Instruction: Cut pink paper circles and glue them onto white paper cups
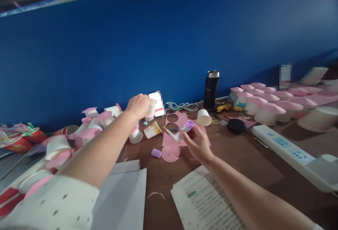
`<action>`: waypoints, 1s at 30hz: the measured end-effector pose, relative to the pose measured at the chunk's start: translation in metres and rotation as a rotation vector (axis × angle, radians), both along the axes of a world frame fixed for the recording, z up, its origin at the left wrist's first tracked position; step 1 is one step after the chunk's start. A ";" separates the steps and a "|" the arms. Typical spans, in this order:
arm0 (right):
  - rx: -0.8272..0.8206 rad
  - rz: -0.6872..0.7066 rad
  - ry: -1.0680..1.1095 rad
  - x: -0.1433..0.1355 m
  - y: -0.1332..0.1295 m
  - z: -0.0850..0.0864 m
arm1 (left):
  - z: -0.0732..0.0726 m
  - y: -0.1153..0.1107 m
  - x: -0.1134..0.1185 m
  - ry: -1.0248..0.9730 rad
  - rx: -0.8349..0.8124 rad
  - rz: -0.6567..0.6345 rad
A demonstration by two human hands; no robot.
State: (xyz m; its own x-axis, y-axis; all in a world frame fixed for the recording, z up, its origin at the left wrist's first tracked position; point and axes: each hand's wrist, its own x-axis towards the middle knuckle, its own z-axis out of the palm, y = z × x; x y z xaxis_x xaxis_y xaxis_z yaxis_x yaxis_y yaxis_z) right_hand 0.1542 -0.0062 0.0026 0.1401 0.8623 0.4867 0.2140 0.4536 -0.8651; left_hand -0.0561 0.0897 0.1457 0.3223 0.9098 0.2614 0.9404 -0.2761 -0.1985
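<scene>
My left hand [139,106] is closed around a white paper cup [152,107] near the blue wall, beside a phone standing upright. In my right hand [196,141] is a glue stick [186,128] with a purple end, held between thumb and fingers. Its purple cap [156,153] lies on the table to the left of a pink paper circle [170,152]. Pink paper with cut-out holes [182,117] is spread behind my right hand. A white cup [204,117] lies tipped on its side just right of that paper.
Cups with pink paper tops [104,117] crowd the left; more [269,110] stand at the right. A black flask [211,89] stands by the wall. A power strip [285,149] lies at right, printed sheets [203,198] and a white board [126,195] in front.
</scene>
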 end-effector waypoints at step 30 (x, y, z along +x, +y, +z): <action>-0.088 0.032 0.295 -0.007 -0.009 0.014 | -0.133 -0.095 -0.045 -2.438 -0.221 0.053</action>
